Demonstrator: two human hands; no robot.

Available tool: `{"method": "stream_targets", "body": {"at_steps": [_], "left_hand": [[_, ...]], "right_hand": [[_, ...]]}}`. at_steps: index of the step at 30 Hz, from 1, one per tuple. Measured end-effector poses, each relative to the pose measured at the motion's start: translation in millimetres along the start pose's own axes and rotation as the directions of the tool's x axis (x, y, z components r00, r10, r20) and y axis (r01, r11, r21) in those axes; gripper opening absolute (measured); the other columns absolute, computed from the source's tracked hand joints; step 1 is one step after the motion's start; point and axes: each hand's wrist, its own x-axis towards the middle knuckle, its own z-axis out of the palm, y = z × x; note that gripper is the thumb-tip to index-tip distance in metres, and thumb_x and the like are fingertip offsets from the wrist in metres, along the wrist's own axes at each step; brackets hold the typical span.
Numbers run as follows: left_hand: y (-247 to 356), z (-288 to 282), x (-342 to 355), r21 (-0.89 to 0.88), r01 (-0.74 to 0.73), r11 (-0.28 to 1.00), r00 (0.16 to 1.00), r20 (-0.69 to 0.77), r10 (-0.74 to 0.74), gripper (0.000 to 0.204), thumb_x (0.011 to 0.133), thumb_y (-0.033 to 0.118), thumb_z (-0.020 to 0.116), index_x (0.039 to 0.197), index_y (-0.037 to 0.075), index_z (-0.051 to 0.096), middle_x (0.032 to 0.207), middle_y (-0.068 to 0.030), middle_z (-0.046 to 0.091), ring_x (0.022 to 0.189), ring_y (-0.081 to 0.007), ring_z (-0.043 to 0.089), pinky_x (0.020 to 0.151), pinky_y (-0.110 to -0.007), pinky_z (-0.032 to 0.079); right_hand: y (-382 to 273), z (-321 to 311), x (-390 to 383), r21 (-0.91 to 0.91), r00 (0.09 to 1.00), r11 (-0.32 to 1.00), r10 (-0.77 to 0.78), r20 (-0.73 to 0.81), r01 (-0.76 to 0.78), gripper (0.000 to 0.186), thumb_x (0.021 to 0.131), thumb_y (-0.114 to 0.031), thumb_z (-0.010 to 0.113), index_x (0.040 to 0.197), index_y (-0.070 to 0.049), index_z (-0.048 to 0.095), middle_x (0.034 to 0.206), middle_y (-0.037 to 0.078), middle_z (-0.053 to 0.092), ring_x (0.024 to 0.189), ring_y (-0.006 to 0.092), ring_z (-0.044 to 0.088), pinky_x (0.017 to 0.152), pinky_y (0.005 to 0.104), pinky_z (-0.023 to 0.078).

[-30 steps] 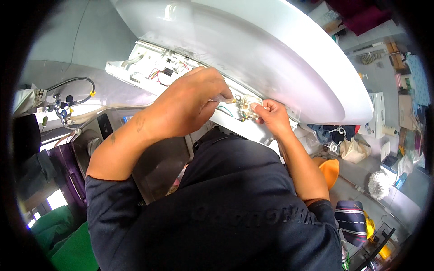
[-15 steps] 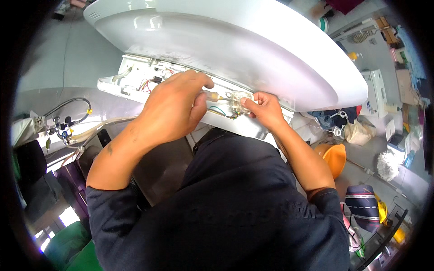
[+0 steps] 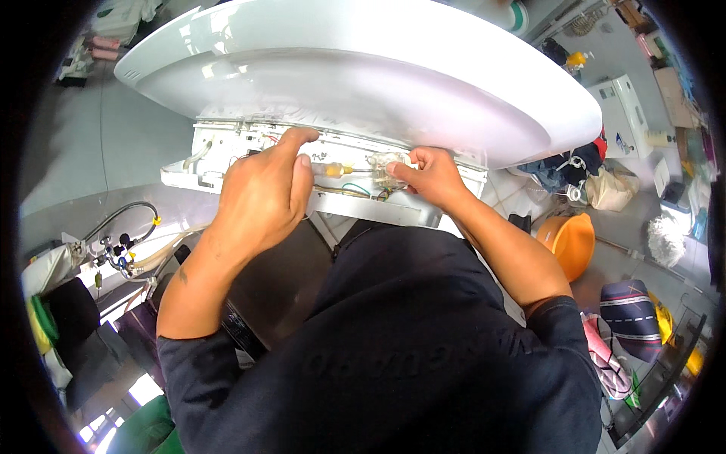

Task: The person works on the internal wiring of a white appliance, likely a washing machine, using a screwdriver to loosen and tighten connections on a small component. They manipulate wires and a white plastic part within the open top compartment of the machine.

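Note:
A screwdriver [image 3: 330, 170] with a clear and yellow handle lies level, its handle's end at my left hand [image 3: 261, 185]. The hand is closed about that end, index finger raised away; the lower fingers are hidden behind the back of the hand. The shaft points right and its tip meets a clear plastic block [image 3: 383, 165]. Thumb and fingers of my right hand [image 3: 432, 178] pinch the block's right side. Both hands are over a long white tray-like housing [image 3: 355, 206] with thin coloured wires [image 3: 363, 189] in it.
Beyond the housing rises a large glossy white curved cover [image 3: 363, 83]. Hoses with valves [image 3: 125, 253] are at left. To the right are an orange bucket [image 3: 571, 246], piled clothes [image 3: 556, 172], a cream bag [image 3: 612, 189] and a black metal rack [image 3: 669, 386].
My left hand has shifted left along with the screwdriver, and more of its handle shows. My right hand keeps its pinch on the clear block. The whole view has shifted slightly.

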Motion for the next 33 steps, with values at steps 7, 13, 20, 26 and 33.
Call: {"method": "stream_targets", "body": {"at_steps": [7, 13, 20, 26, 33], "left_hand": [[-7, 10, 0, -0.040, -0.202, 0.979, 0.969, -0.151, 0.194, 0.028, 0.096, 0.010, 0.057, 0.123, 0.003, 0.063, 0.084, -0.0173, 0.071, 0.079, -0.0416, 0.070, 0.073, -0.051, 0.054], [0, -2, 5, -0.035, 0.116, 0.993, 0.984, 0.142, -0.110, 0.019, 0.095, 0.006, 0.058, 0.113, 0.002, 0.065, 0.102, -0.0205, 0.069, 0.093, -0.0401, 0.068, 0.080, -0.048, 0.054], [0, 6, 0, -0.136, -0.211, 0.968, 0.975, -0.103, 0.198, 0.017, 0.100, 0.011, 0.057, 0.113, 0.002, 0.065, 0.100, -0.0228, 0.070, 0.079, -0.0414, 0.068, 0.073, -0.050, 0.054], [0, 0, 4, 0.065, 0.046, 0.997, 0.997, 0.062, -0.050, 0.017, 0.100, 0.014, 0.058, 0.113, 0.004, 0.063, 0.079, -0.0192, 0.069, 0.076, -0.0429, 0.068, 0.070, -0.051, 0.053], [-3, 5, 1, -0.096, -0.178, 0.979, 0.980, -0.105, 0.168, 0.025, 0.098, 0.016, 0.061, 0.119, 0.003, 0.063, 0.104, -0.0250, 0.069, 0.087, -0.0434, 0.069, 0.076, -0.052, 0.053]], "right_hand": [[6, 1, 4, -0.006, 1.000, 1.000, -0.003, -0.012, 0.003, 0.048, 0.086, -0.042, 0.087, 0.066, -0.008, 0.059, 0.060, 0.005, 0.062, 0.053, 0.0115, 0.054, 0.054, 0.0321, 0.044], [10, 2, 6, -0.072, 0.999, 0.997, -0.024, -0.036, 0.021, 0.049, 0.085, -0.046, 0.086, 0.067, -0.008, 0.061, 0.059, 0.005, 0.062, 0.055, 0.0129, 0.054, 0.056, 0.0341, 0.044], [4, 4, 3, -0.036, 1.000, 0.999, -0.008, -0.017, 0.007, 0.046, 0.091, -0.032, 0.085, 0.068, -0.011, 0.052, 0.061, -0.001, 0.056, 0.054, 0.0061, 0.055, 0.049, 0.0261, 0.041], [3, 3, 3, -0.052, 1.000, 0.999, -0.005, -0.025, 0.003, 0.048, 0.090, -0.034, 0.086, 0.067, -0.012, 0.050, 0.061, -0.002, 0.055, 0.053, 0.0065, 0.055, 0.049, 0.0263, 0.041], [8, 3, 5, 0.008, 1.000, 1.000, 0.020, -0.021, -0.020, 0.047, 0.085, -0.043, 0.087, 0.069, -0.008, 0.061, 0.061, 0.006, 0.066, 0.055, 0.0111, 0.058, 0.055, 0.0310, 0.045]]}}
